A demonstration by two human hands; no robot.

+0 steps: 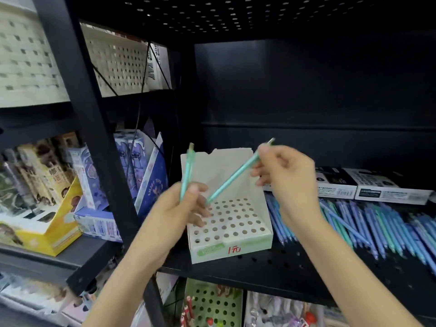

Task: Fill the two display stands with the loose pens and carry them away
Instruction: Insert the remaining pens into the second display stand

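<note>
Wht holed stand (247,247) upright; loose pens (377,223) heaped beside.

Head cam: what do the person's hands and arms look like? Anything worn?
Both bare: left hand and right hand have no gloves, no watch or bracelet at either wrist. The left forearm and right forearm are uncovered to the frame edge, so no sleeve shows. The fingers are motion-blurred; a thin ring cannot be ruled out.

Teal pens (187,171) in both hands (175,211)
</note>
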